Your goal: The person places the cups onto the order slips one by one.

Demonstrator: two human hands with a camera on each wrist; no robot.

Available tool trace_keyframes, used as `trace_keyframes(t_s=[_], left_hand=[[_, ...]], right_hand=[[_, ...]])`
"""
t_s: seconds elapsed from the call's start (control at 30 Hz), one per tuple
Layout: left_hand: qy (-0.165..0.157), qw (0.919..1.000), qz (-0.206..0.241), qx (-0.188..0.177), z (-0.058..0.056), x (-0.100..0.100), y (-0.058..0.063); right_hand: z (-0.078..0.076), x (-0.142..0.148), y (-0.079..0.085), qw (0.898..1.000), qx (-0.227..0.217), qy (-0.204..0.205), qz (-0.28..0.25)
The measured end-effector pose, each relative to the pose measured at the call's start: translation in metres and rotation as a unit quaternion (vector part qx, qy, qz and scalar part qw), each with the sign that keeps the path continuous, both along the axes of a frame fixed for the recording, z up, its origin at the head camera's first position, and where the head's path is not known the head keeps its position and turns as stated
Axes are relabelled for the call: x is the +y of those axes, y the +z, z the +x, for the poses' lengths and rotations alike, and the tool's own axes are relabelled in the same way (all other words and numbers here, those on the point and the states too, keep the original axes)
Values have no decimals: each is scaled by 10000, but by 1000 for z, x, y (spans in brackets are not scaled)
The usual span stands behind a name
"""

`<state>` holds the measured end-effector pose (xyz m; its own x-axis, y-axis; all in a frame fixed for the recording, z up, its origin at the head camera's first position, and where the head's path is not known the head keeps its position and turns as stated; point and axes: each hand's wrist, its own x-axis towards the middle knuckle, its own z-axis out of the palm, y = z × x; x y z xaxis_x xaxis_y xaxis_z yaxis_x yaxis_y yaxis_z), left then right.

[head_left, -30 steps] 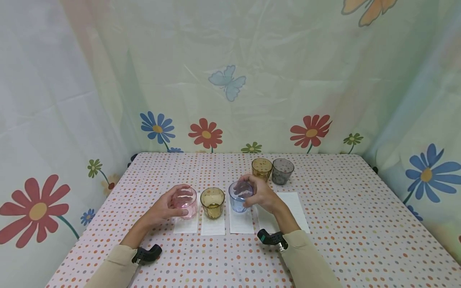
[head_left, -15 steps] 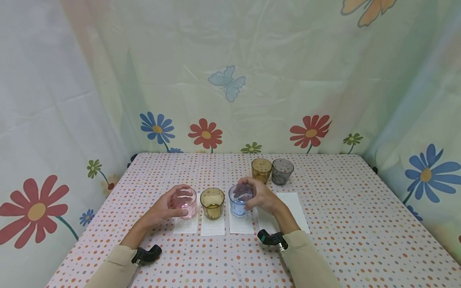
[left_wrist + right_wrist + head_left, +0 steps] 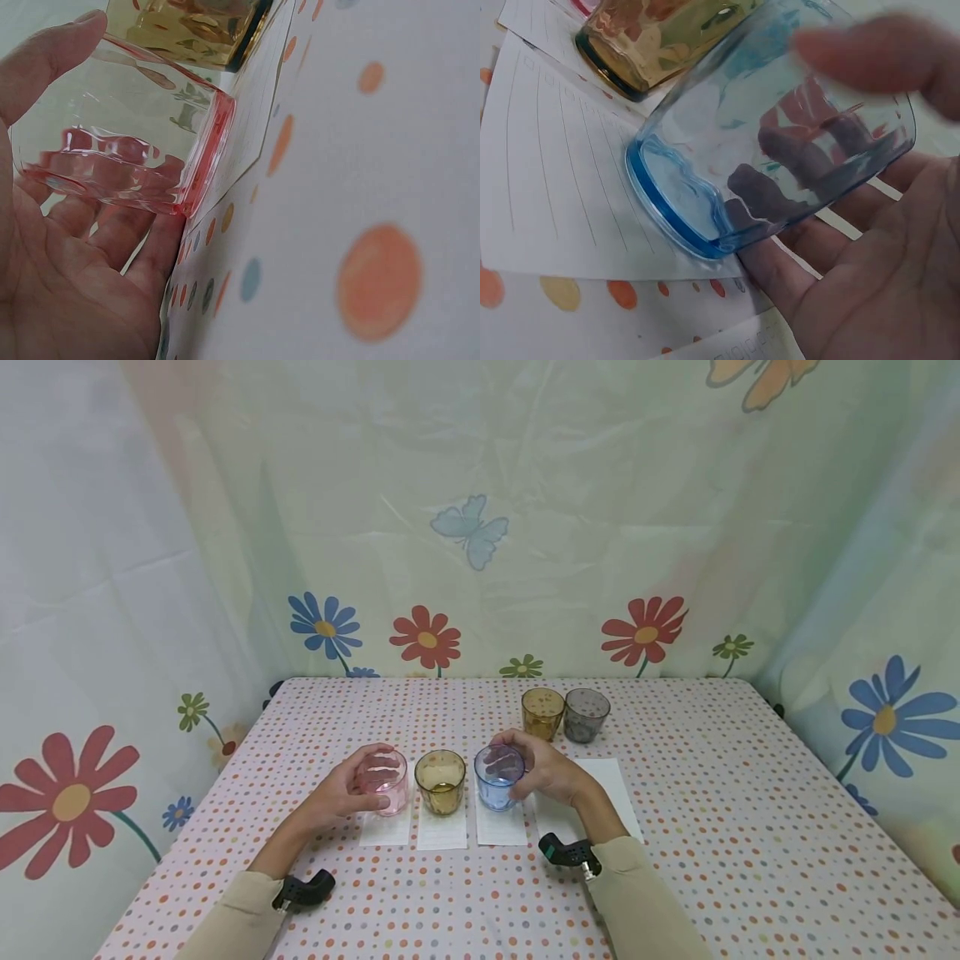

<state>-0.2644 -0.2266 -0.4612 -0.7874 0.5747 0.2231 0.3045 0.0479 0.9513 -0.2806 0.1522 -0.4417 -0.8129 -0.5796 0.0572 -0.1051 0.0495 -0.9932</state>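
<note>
My left hand (image 3: 339, 792) holds a clear pink glass (image 3: 395, 781) upright on a lined paper strip (image 3: 384, 833), thumb on the near side and fingers behind. In the left wrist view the thumb (image 3: 56, 52) lies at the rim. My right hand (image 3: 553, 774) grips a blue glass (image 3: 495, 790), which stands on another paper strip (image 3: 501, 833). In the right wrist view its blue base (image 3: 667, 206) meets the paper; the fingers show through its wall. Between the hands an amber glass (image 3: 440, 787) stands on its own strip (image 3: 442, 837).
A second amber glass (image 3: 542, 716) and a grey glass (image 3: 587, 717) stand side by side farther back. A wider lined sheet (image 3: 611, 781) lies partly under the right arm. The dotted tablecloth (image 3: 450, 910) ends at a flowered curtain (image 3: 480, 610).
My right hand has lowered the blue glass slightly onto its paper strip, then stayed there. The left hand with the pink glass has kept its place. The head view has shifted a little.
</note>
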Motion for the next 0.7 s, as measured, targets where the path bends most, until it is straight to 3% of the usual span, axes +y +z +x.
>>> trace_keyframes(t_s=[0.2,0.33,0.7], left_hand=[[-15,10000,19,-8,2,-1,1],[-49,10000,54,-26,2,-1,2],[5,10000,-16,-39,3,1,3]], right_hand=[[-1,3,1,9998,25,199,79],[0,5,4,9999,82,73,46],[0,13,14,9962,844,-165,141]])
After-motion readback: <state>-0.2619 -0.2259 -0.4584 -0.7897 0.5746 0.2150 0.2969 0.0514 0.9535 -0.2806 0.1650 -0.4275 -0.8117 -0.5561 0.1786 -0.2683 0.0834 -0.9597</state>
